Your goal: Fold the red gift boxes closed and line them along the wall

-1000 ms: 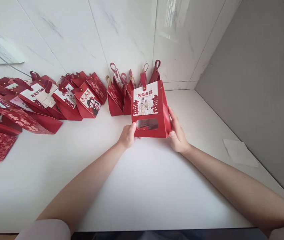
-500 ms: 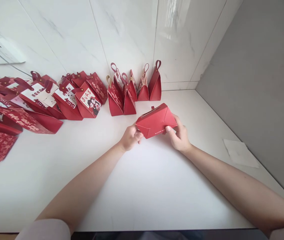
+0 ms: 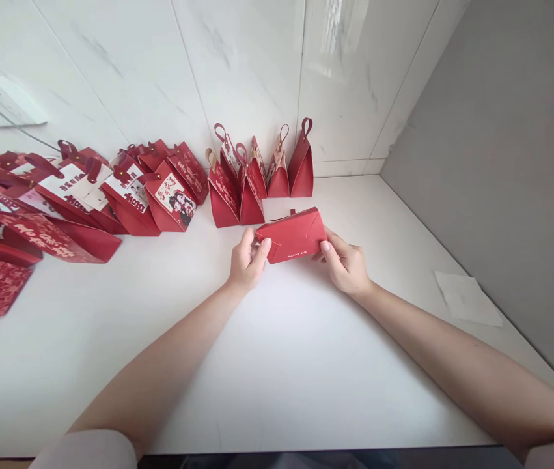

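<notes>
A red gift box with folded triangular flaps and small pale print on the face toward me is held between both hands above the white table. My left hand grips its left end, thumb on the near face and fingers behind. On the right end my right hand is closed, its thumb pressing the lower corner. A small dark red tab pokes up behind the top edge. The far side of the box is hidden.
Several red boxes with loop handles stand by the tiled wall ahead. Many more printed red boxes crowd the left side. A white paper sheet lies at right, near a grey panel. A socket with a cable is at upper left.
The box has been turned so its printed face is flatter toward me, and it has shifted slightly left. My left thumb has come round onto the near face.
</notes>
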